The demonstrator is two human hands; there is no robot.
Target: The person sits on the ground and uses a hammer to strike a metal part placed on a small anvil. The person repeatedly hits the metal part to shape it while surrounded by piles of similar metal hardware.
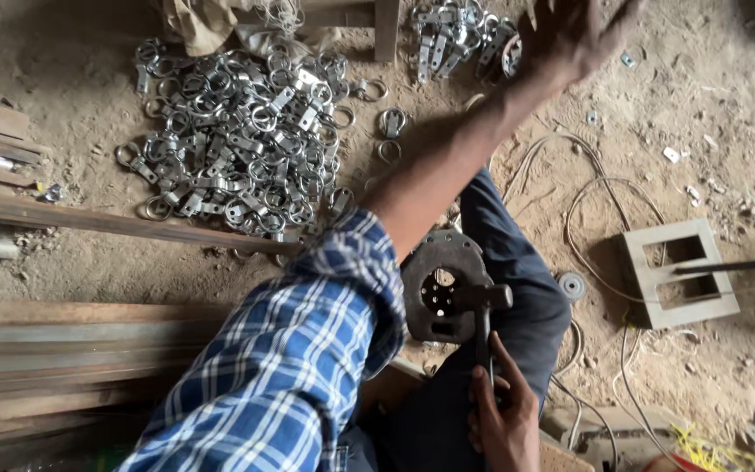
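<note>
Gripped tight in the right hand [502,418], low centre of view: handle of a hammer [485,325], fingers wrapped round the shaft. Hammer head sits on/just over a dark round metal plate [437,284] w/ holes in it, and that plate rests on the person's knee, dark trousers [517,271]. Can't tell whether head & plate actually touch.

Left hand [574,35] is stretched far out to the top of view, arm crossing the whole scene, blue-white checked sleeve [281,367] rolled at the elbow. Fingers spread and blurred, palm down, empty as far as I can see, right at the edge of a small pile of metal clips [452,35]. Whether fingertips touch a piece, can't tell – too blurred.

Further left, well apart from that hand: a much bigger heap of shiny ring brackets [238,140] spread on the dirt floor [701,79], couple of loose rings beside it. Crumpled sack [198,22] above the heap.

Wood planks [80,218] & boards run along the left side. To the right of the knee: grey hollow block [679,275] w/ two openings, a dark rod [736,265] lying across it, pale wire [587,210] looping over the ground, small round disc [572,285] just beside the trouser leg. Yellow strands [701,450] at bottom right corner.
</note>
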